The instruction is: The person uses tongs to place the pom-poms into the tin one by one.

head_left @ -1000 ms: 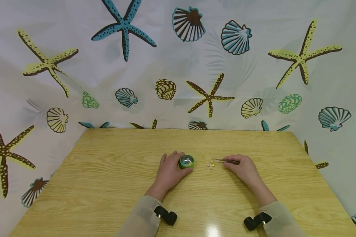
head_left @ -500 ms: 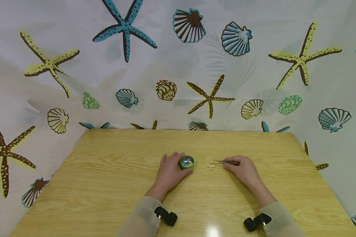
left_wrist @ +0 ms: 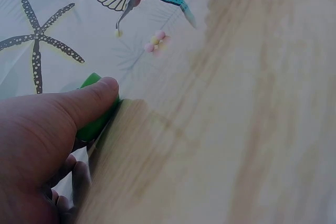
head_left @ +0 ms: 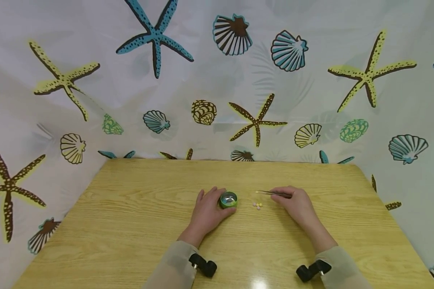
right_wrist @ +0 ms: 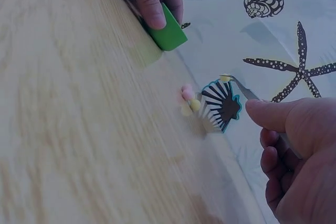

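Observation:
My left hand (head_left: 210, 212) grips a small round green tin (head_left: 228, 199) on the table, thumb at its near side and fingers round the far side. The tin's open top shows a shiny metal inside. My right hand (head_left: 295, 202) pinches a pair of tweezers (head_left: 275, 193), their tips pointing left. Between the tips sits a small yellow ball (right_wrist: 225, 78), held above the table. Below it, several little pink and yellow balls (head_left: 257, 206) lie in a cluster on the wood, between the tin and my right hand.
A wood-grain table (head_left: 130, 224) lies under both hands. Behind it and along its sides hangs a white cloth (head_left: 217, 80) printed with starfish and shells. Each sleeve carries a black camera mount (head_left: 204, 265) at the wrist.
The tweezers have pinched a yellow ball from the cluster and raised it, away from the others. My right hand has risen slightly; my left hand stays at the tin.

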### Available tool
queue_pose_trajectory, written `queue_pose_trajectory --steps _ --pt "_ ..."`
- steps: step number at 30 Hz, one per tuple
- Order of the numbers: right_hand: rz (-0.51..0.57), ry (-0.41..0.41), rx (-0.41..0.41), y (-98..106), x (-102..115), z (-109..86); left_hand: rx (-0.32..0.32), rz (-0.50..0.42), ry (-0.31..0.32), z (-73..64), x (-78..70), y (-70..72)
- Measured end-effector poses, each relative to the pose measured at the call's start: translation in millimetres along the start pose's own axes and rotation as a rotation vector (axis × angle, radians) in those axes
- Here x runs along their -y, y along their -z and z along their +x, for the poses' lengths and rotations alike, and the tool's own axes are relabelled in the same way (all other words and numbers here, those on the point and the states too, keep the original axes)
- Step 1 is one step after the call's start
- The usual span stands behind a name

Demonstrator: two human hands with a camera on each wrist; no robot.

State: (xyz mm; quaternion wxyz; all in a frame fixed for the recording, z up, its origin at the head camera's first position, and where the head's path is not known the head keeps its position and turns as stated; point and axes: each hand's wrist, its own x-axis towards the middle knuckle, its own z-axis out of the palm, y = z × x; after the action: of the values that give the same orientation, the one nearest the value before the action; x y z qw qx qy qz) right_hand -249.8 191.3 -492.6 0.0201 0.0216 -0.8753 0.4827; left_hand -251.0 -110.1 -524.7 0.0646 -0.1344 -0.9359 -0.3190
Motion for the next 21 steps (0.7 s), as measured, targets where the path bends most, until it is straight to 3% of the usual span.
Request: queue_pose_trajectory --steps 9,21 --pt "0.076 0.052 0.024 -9 19 -0.1 0.001 0.002 0.002 0.9 0.5 -1.1" --pt "0.069 0.111 0.053 -29 40 2.9 0.011 0.012 0.002 1.7 2.7 -2.1"
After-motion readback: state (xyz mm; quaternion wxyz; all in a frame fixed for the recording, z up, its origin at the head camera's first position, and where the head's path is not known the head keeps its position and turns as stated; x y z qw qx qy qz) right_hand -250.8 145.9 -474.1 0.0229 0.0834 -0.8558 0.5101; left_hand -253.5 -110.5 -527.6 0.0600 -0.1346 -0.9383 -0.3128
